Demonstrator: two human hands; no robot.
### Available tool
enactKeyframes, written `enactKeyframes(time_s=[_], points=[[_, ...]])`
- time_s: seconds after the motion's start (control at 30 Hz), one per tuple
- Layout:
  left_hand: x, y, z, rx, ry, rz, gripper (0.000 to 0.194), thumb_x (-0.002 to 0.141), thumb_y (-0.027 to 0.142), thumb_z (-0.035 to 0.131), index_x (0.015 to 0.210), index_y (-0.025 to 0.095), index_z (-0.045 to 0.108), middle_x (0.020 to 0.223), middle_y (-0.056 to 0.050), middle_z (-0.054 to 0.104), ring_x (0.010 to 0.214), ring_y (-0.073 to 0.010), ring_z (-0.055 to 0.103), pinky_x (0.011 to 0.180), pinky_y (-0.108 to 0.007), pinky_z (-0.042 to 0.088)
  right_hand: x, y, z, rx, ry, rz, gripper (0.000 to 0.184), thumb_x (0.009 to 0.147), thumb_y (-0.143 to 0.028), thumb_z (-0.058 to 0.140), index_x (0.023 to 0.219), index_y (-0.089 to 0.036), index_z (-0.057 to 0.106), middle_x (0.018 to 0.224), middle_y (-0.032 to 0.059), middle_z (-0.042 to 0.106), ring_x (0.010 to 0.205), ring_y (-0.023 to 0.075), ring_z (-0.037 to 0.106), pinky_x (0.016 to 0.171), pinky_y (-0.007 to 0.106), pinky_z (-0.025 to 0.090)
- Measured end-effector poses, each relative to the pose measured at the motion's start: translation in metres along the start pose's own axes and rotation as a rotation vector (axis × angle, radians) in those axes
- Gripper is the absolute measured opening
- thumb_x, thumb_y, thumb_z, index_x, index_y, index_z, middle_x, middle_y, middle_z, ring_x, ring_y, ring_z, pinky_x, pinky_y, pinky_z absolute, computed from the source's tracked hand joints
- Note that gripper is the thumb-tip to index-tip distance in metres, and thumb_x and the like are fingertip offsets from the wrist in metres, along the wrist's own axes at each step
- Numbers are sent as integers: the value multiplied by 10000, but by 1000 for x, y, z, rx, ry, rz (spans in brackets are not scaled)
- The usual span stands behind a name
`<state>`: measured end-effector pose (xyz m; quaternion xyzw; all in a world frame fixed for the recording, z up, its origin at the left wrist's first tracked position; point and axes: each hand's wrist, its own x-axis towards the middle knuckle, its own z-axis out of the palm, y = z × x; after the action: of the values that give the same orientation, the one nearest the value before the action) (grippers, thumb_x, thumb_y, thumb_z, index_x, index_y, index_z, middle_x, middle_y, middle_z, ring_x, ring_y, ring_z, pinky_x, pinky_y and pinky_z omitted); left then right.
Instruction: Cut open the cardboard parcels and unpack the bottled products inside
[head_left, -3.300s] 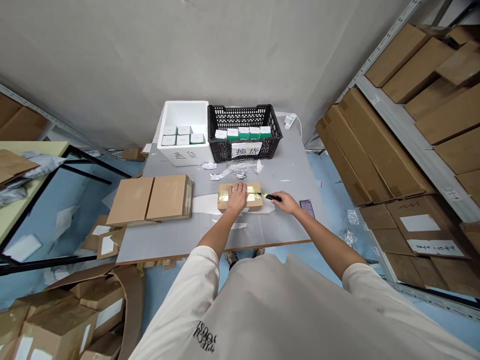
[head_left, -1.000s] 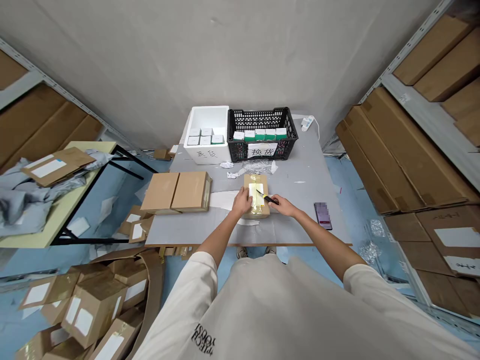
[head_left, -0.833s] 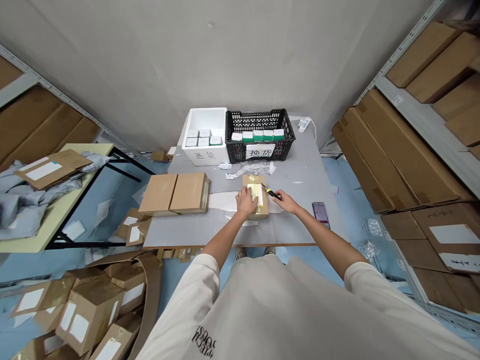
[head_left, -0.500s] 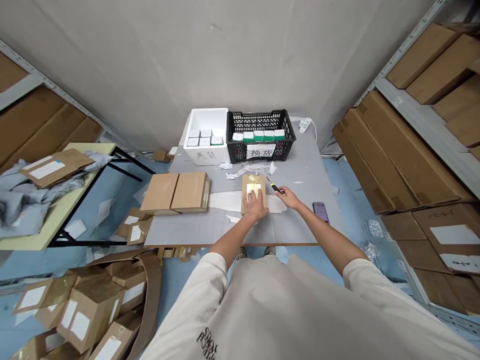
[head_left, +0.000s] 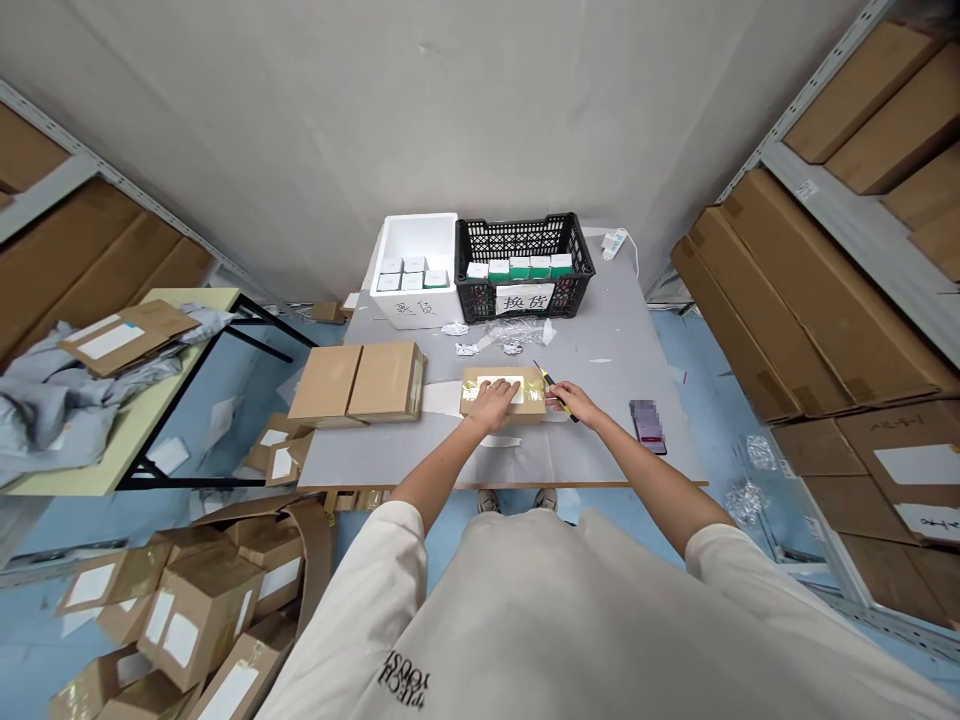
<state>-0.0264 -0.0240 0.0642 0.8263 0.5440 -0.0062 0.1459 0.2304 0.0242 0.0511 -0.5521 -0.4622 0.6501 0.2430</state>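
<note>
A small cardboard box [head_left: 531, 404] with clear tape and a white label lies lengthwise from left to right on the grey table in front of me. My left hand [head_left: 493, 402] rests on its top over the label, fingers spread and lying flat. At the box's right end is my right hand [head_left: 577, 401], closed round a yellow and black utility knife [head_left: 550, 380]. The knife's blade points up and to the left, above the box's right edge. Whether my right fingertips touch the box I cannot tell.
Two larger cardboard boxes [head_left: 386, 382] sit to the left. Behind stand a white foam bin [head_left: 414, 312] and a black crate [head_left: 523, 300], both holding small boxes. A phone [head_left: 648, 426] lies at right. Cartons [head_left: 210, 600] fill the floor at lower left.
The small box has turned from pointing away from me to lying crosswise. My left hand stays on top of it, and my right hand has come to its right end with the knife.
</note>
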Motion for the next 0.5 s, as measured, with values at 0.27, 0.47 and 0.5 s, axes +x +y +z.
enactKeyframes(time_s=[0.27,0.47,0.5], points=[[10,30,-2,-10,5,40,629,842,449,755,1378,249,494,1373,-138,535,1328,-334,470,1096,-456,353,-11,11,-27,-167,-49,-17,254,963,-455,601,928,-205,634,999,59,727,776,135,696,598,197,530],[21,38,-2,0,-14,-15,595,830,391,767,1334,233,494,1350,-141,543,1274,-330,501,1048,-442,361,-19,11,-64,-378,-77,-119,253,950,-457,606,987,-208,641,835,25,691,605,129,629,500,217,488],[23,40,-1,7,-15,-31,583,827,351,763,1328,228,492,1349,-142,544,1274,-327,503,1046,-441,358,-20,10,-68,-402,-91,-138,255,946,-454,615,1017,-210,637,833,21,688,606,130,630,501,217,487]])
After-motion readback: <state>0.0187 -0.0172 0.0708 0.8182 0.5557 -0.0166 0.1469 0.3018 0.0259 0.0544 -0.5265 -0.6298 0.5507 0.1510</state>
